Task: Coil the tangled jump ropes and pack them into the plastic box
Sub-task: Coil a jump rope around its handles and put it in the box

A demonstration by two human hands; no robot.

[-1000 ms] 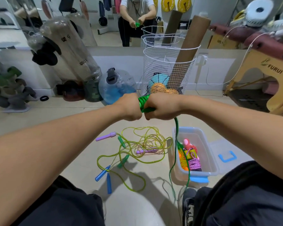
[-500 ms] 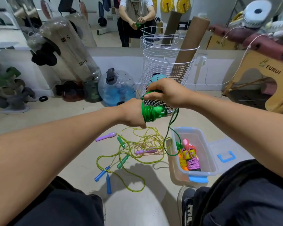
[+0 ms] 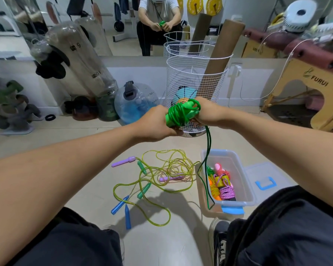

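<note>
Fingers of both the left hand [image 3: 156, 125] and right hand [image 3: 204, 111] grasp the coiled green jump rope [image 3: 181, 114]. Wooden bench [image 3: 313, 83] reads "FURUI".

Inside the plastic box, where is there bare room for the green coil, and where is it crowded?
The far end of the plastic box shows bare floor, bordered by its back wall and the coiled ropes. The near half is crowded with those orange, yellow and pink bundles. The green rope tail hangs over the left rim.

Two hands [image 3: 158, 123] [image 3: 204, 112] — one box [image 3: 246, 189] (six loose handles [image 3: 123, 162])
</note>
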